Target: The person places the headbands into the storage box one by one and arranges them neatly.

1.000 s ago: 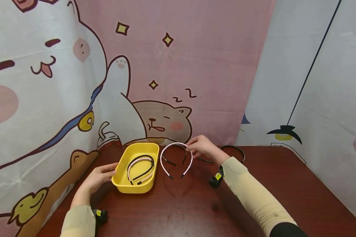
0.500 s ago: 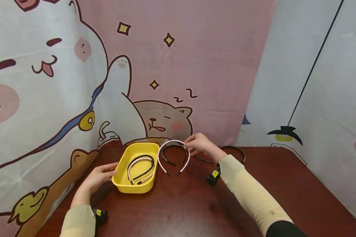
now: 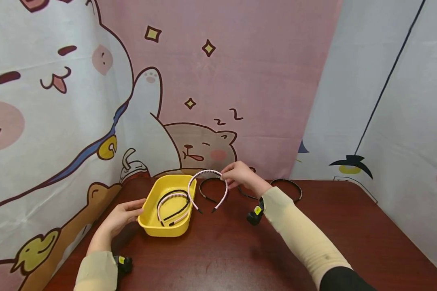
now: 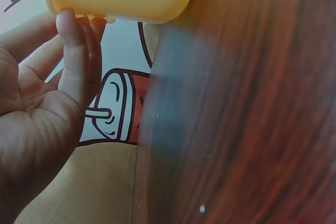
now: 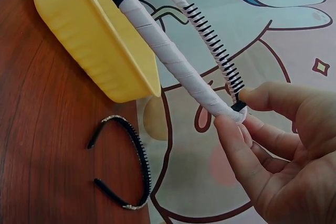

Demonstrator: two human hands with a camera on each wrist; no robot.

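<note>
A pale pink headband (image 3: 194, 180) with black tips and a row of dark comb teeth is held up in the air by my right hand (image 3: 239, 174). Thumb and fingers pinch its band on one side, as the right wrist view (image 5: 283, 145) shows up close. Its left leg overlaps the right rim of a yellow plastic bin (image 3: 166, 231). At the bin's left side, my left hand (image 3: 120, 219) grips the rim with its fingertips. Inside the bin lie a black headband (image 3: 170, 191) and another pink headband (image 3: 159, 207).
Behind the held headband, a dark headband (image 3: 202, 194) lies on the brown wooden table (image 3: 236, 258). Another dark headband (image 3: 295, 184) lies farther right, partly hidden by the right forearm. A printed cloth (image 3: 262, 81) hangs along the table's back edge.
My right hand has carried the pink headband leftward and slightly upward, so it now overlaps the bin's rim. The left hand and the bin have stayed in place.
</note>
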